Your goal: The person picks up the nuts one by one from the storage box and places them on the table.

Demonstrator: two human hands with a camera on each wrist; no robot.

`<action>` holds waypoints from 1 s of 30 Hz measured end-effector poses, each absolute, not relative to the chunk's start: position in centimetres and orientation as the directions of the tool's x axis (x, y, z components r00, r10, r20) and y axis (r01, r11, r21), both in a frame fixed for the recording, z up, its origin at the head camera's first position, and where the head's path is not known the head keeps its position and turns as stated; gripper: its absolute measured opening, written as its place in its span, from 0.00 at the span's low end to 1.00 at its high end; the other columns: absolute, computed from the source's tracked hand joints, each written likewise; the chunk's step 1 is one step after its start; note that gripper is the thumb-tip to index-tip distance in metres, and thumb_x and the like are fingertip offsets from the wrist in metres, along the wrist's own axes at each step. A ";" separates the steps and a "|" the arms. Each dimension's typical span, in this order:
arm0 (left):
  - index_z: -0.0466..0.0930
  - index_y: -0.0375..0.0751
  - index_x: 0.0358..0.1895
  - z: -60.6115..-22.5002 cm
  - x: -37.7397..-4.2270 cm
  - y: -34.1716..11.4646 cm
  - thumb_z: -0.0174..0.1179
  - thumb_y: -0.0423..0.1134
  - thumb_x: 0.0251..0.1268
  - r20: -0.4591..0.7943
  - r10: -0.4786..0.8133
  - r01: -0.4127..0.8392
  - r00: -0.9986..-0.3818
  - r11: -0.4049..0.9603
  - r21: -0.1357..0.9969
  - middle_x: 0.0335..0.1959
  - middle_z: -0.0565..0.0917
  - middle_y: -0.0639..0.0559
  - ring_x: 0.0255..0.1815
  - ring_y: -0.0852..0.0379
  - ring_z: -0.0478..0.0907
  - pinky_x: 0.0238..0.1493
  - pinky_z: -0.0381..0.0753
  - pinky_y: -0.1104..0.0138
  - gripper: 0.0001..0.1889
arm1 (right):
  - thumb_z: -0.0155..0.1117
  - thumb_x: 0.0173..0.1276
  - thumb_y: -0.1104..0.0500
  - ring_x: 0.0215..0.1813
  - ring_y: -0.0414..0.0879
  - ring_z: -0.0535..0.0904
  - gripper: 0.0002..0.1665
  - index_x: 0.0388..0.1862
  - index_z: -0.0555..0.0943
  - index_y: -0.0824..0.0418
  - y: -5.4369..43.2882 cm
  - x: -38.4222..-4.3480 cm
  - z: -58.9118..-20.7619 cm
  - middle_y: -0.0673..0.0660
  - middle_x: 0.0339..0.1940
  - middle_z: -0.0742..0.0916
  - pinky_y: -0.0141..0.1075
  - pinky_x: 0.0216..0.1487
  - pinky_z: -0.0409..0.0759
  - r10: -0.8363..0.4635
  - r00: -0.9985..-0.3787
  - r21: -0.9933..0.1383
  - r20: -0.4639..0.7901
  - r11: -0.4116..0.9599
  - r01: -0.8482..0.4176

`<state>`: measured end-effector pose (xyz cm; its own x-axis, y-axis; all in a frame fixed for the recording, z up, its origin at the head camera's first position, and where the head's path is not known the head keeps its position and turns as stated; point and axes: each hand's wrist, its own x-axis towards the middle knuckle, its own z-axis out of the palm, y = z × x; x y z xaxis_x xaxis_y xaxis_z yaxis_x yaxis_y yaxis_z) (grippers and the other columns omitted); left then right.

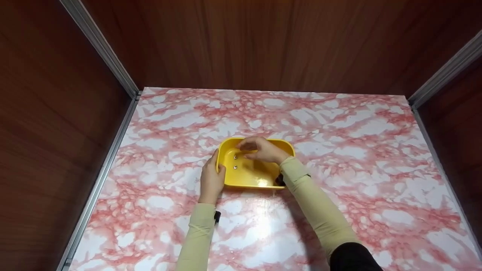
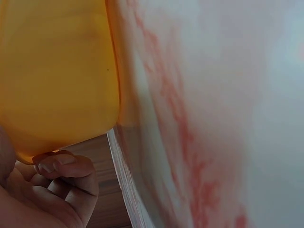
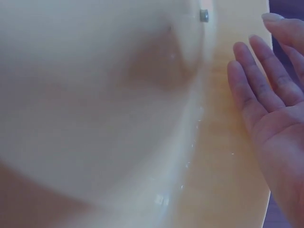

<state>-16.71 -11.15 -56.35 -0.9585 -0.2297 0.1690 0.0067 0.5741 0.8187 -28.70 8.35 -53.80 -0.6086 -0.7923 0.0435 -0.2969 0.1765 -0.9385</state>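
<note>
My left hand [image 1: 211, 180] grips the left wall of a yellow plastic bin [image 1: 250, 187], its thumb on the near side. In the left wrist view, curled fingers [image 2: 69, 166] press against the outside of the bin [image 2: 57, 76]. My right hand [image 1: 261, 149] reaches into the bin from the right, nothing held in it. Its fingers [image 3: 261, 80] are nearly straight beside the inner wall. On the bin's floor at the left are two small shiny metal pieces, a farther one [image 1: 235, 157] and a nearer one [image 1: 235, 167]. One metal piece [image 3: 204, 15] shows in the right wrist view, apart from the fingertips.
The bin is over a table with a red and white marbled top [image 1: 357, 150]. Dark wood panels [image 1: 241, 45] stand behind and at both sides, with metal rails [image 1: 101, 49] at the corners. A small black device [image 1: 217, 216] sits on the left wrist.
</note>
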 end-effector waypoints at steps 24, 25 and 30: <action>0.64 0.37 0.70 -56.1 -16.7 -11.1 0.54 0.28 0.65 0.138 -0.222 -0.014 -0.965 0.568 0.823 0.59 0.75 0.38 0.59 0.45 0.72 0.60 0.71 0.55 0.28 | 0.60 0.62 0.77 0.63 0.63 0.71 0.25 0.59 0.71 0.76 7.8 -28.7 -54.3 0.71 0.59 0.77 0.51 0.64 0.66 -0.848 -0.528 -0.955 -0.055 0.198 -0.220; 0.64 0.36 0.70 -56.1 -16.7 -11.1 0.54 0.28 0.64 0.138 -0.223 -0.014 -0.965 0.569 0.822 0.59 0.75 0.37 0.59 0.45 0.72 0.60 0.71 0.55 0.29 | 0.60 0.62 0.77 0.63 0.63 0.70 0.25 0.59 0.71 0.76 7.8 -28.8 -54.4 0.71 0.59 0.77 0.51 0.65 0.66 -0.849 -0.526 -0.956 -0.058 0.200 -0.217; 0.64 0.36 0.70 -56.2 -16.7 -11.2 0.53 0.28 0.64 0.136 -0.225 -0.016 -0.965 0.566 0.824 0.60 0.75 0.36 0.60 0.44 0.72 0.62 0.69 0.56 0.29 | 0.59 0.62 0.77 0.63 0.63 0.70 0.25 0.59 0.71 0.76 7.5 -28.8 -54.6 0.71 0.59 0.76 0.50 0.65 0.66 -0.853 -0.517 -0.958 -0.074 0.206 -0.202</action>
<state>-16.72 -11.18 -56.16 -0.9648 -0.2252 0.1355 -0.0163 0.5658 0.8244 -28.78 7.54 -54.62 -0.5167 -0.8529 -0.0744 -0.2018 0.2058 -0.9576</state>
